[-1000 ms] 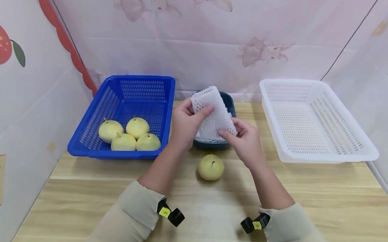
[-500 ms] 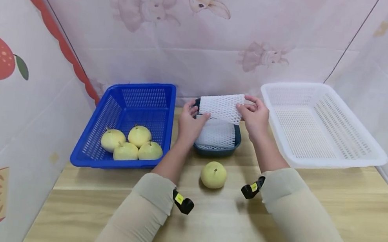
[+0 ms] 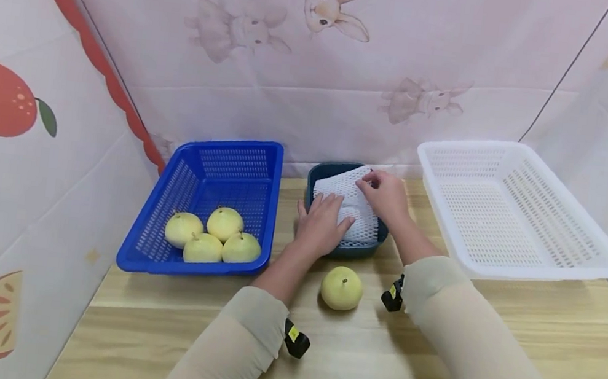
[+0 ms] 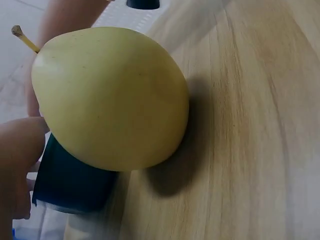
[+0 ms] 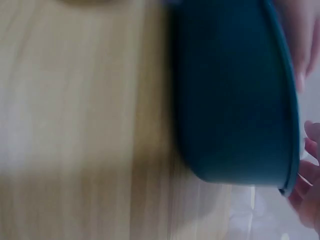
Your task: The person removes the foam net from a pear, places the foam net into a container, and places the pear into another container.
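Observation:
A dark teal basket [image 3: 317, 172] at the middle back holds white foam fruit nets [image 3: 359, 214]. My left hand [image 3: 325, 224] lies over the nets with its fingers spread and extended, touching the top one. At the upper right corner of that net, my right hand [image 3: 384, 193] pinches the edge between thumb and fingers. One yellow-green pear [image 3: 341, 288] stands on the table in front of the basket, stem upward, apart from both hands. The left wrist view shows the pear [image 4: 110, 100] large, with the basket [image 4: 75, 175] behind. The basket's wall [image 5: 235, 100] fills much of the right wrist view.
A blue basket [image 3: 192, 269] on the left holds several pears [image 3: 225, 224]. On the right stands a white perforated basket [image 3: 548, 274]. Printed curtains [image 3: 350, 65] rise right behind the wood-grain table [image 3: 352, 367].
The foam net, lifted and turned in both hands earlier, is now down in the teal basket. My left hand has gone from holding its edge to lying on it.

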Motion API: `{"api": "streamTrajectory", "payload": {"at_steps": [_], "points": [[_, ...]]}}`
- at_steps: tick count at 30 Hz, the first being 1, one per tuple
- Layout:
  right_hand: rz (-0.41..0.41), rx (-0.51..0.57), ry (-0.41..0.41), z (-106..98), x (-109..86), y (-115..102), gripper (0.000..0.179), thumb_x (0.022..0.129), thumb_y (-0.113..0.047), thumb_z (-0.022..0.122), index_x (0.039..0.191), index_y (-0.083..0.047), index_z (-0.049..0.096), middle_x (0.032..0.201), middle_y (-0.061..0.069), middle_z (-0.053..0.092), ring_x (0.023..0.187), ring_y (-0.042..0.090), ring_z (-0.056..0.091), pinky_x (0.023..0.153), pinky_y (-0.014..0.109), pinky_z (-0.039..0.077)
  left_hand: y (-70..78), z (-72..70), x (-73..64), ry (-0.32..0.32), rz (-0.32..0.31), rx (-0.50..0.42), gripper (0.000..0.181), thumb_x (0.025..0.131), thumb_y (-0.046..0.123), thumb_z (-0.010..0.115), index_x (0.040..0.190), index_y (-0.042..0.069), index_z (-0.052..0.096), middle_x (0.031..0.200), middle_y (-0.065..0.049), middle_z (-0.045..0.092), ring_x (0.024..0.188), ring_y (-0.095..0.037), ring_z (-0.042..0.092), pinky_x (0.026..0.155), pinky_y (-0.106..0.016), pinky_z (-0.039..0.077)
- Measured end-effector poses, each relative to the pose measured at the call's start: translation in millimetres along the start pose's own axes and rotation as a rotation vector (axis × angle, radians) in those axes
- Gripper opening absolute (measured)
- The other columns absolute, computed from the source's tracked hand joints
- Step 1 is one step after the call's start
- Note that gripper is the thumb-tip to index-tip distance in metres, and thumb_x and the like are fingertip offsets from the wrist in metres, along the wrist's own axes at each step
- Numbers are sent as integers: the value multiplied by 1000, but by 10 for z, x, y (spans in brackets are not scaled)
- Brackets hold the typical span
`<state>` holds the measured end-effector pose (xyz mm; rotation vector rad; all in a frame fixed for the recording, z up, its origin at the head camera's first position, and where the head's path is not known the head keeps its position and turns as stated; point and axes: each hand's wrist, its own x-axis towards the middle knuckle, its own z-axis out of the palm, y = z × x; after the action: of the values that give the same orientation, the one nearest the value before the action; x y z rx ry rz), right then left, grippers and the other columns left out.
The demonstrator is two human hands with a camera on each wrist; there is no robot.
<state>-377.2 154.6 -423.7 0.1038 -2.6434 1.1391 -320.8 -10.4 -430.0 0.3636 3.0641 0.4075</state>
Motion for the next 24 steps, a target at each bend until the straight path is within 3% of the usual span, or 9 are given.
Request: {"api": "streamTrajectory", "payload": {"at_steps": [2,5,11,13,15,18,22,24], "points": [[-101,-136,8,24,-18,-29,32,94,-31,66,111,-5,72,130,19,63,119,37,56,102,48,44,-2,13,-2,-21,-10,12,63,99,58,42,152,23,37,159,-2,34,151,-29,19,116,-68,4],[-202,-277,-13,36,-41,-69,33,94,-30,65,116,-7,71,145,20,51,134,41,43,111,55,35,-11,23,-6,-20,-7,21,61,100,58,40,149,22,41,157,-2,38,150,-31,20,114,-70,5],[-179,-443,-316,38,-94,-80,36,100,-39,54,120,-14,71,138,9,60,142,34,37,112,70,18,-9,-4,-67,4,22,6,58,101,57,39,145,21,47,156,-2,40,150,-30,22,114,-70,8],[-151,-425,-378,23,-110,-78,40,101,-40,51,124,-14,69,137,10,61,143,35,35,111,73,14,-10,-29,-118,29,44,-32,56,101,55,41,144,21,49,155,-2,42,149,-27,24,116,-68,9],[-163,-395,-378,-2,-118,-69,41,102,-39,50,128,-11,66,138,12,59,142,37,35,111,73,14,-25,-65,-194,66,84,-103,52,102,51,43,142,20,51,153,-2,44,148,-25,27,118,-63,10],[-201,-328,-343,-73,-134,-60,44,102,-34,51,134,-6,60,142,17,54,142,39,35,112,69,17,-77,-119,-356,117,166,-262,47,102,45,46,139,17,55,147,-2,51,143,-21,37,120,-50,22],[-237,-246,-310,-188,-185,-76,46,102,-31,52,137,-3,56,147,21,48,143,41,32,117,61,19,-186,-160,-614,116,239,-454,45,102,44,48,137,16,57,142,-2,56,135,-19,48,112,-41,39],[-245,-193,-295,-241,-238,-89,46,101,-31,53,138,-3,55,148,21,46,143,41,32,118,58,21,-241,-157,-731,87,253,-517,47,102,46,49,137,16,57,141,-1,57,134,-19,49,110,-41,41]]}}
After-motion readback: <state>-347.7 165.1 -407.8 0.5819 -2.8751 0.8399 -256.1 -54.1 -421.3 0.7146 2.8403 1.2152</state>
